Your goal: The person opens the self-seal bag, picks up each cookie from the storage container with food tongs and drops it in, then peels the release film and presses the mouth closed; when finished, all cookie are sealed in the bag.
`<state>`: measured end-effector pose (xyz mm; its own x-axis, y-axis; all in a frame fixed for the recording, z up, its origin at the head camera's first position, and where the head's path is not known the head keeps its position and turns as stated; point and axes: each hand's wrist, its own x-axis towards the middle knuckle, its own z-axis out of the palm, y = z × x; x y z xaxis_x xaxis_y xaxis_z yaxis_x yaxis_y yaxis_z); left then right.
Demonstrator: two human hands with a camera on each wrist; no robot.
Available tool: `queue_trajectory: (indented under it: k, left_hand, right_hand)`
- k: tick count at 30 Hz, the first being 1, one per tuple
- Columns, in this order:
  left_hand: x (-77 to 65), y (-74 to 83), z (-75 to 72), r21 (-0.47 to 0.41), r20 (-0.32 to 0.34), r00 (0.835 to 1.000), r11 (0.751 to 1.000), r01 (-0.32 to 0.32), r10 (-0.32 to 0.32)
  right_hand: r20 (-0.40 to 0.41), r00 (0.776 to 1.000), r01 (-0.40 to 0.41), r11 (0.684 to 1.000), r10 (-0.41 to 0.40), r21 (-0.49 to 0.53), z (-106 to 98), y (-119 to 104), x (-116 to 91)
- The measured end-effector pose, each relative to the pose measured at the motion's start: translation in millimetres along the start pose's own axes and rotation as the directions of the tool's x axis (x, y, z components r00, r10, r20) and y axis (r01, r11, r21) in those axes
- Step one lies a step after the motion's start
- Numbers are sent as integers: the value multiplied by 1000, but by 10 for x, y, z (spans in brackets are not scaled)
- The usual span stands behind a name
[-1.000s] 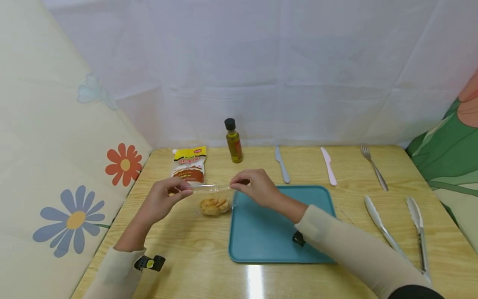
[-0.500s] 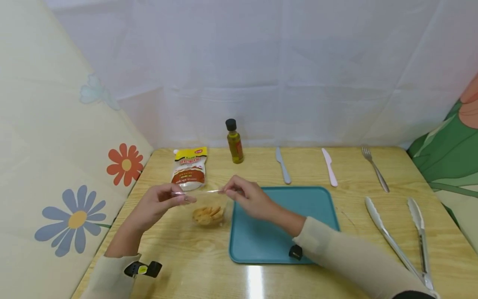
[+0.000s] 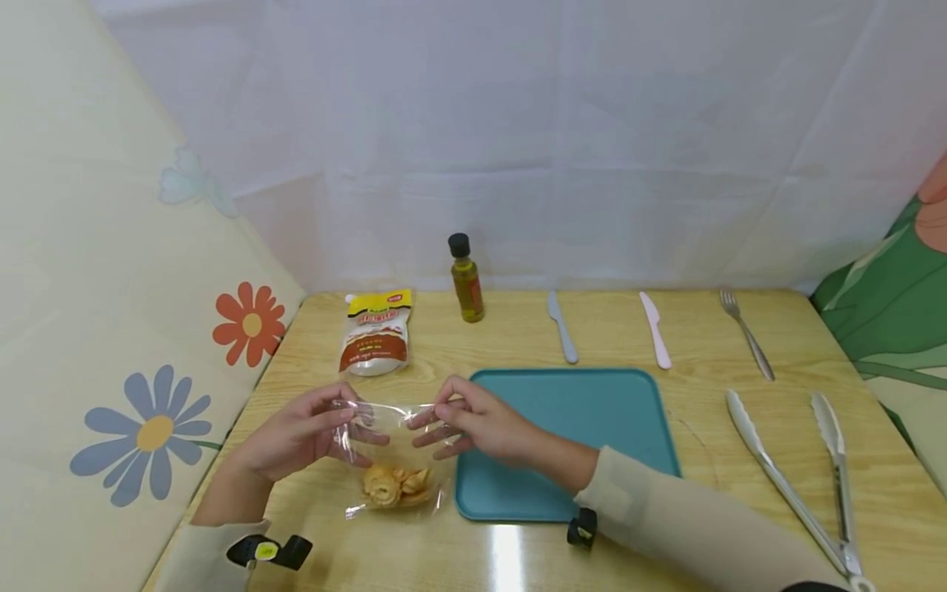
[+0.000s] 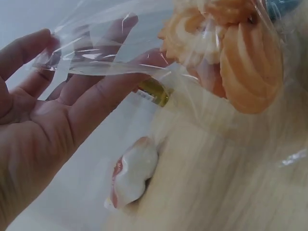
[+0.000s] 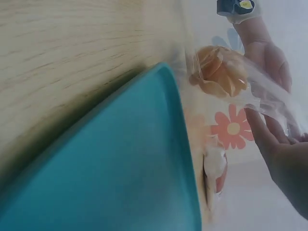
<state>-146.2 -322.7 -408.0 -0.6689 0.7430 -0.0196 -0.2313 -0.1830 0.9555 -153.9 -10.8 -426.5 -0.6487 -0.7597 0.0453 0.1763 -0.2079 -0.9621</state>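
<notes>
A clear plastic bag [image 3: 399, 419] hangs between my two hands, with several golden piped cookies [image 3: 395, 485] at its bottom. My left hand [image 3: 296, 436] pinches the upper left corner between thumb and forefinger, and its other fingers spread behind the film. At the upper right corner my right hand [image 3: 484, 423] pinches the bag likewise, its remaining fingers also behind the plastic. The left wrist view shows ridged cookies [image 4: 250, 62] through the film, close to the left hand [image 4: 53, 115]. In the right wrist view, the right hand [image 5: 291, 163] is partly cut off by the frame.
A teal tray [image 3: 570, 436] lies right of the bag, partly under my right forearm. Behind stand a spouted pouch [image 3: 376, 333] and a dark-capped bottle [image 3: 467, 284]. A blue knife [image 3: 562, 329], pink knife [image 3: 655, 330], fork [image 3: 747, 333] and metal tongs [image 3: 787, 485] lie rightward.
Both hands have drawn the bag toward me and slightly left. Its face now shows more fully, with the cookies lower in view and the fingers spread behind the film.
</notes>
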Motion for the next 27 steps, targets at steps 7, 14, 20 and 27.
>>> queue_trajectory:
  k: [7, 14, 20, 27]
  left_hand:
    - [71, -127, -99, 16, -86, 993, 996, 88, -86]
    - [241, -244, -202, 119, -328, 935, 976, 184, -136]
    - [365, -315, -253, 197, -486, 858, 935, 296, -169]
    - [391, -334, -234, 427, -600, 792, 790, 439, -116]
  right_hand:
    - [-138, 985, -91, 993, 101, 72, -42, 93, 75]
    - [-279, 953, -116, 993, 118, 23, -194, 210, 239]
    - [-354, 924, -145, 989, 145, 26, -302, 298, 340]
    - [-418, 903, -190, 965, 98, -183, -341, 245, 305]
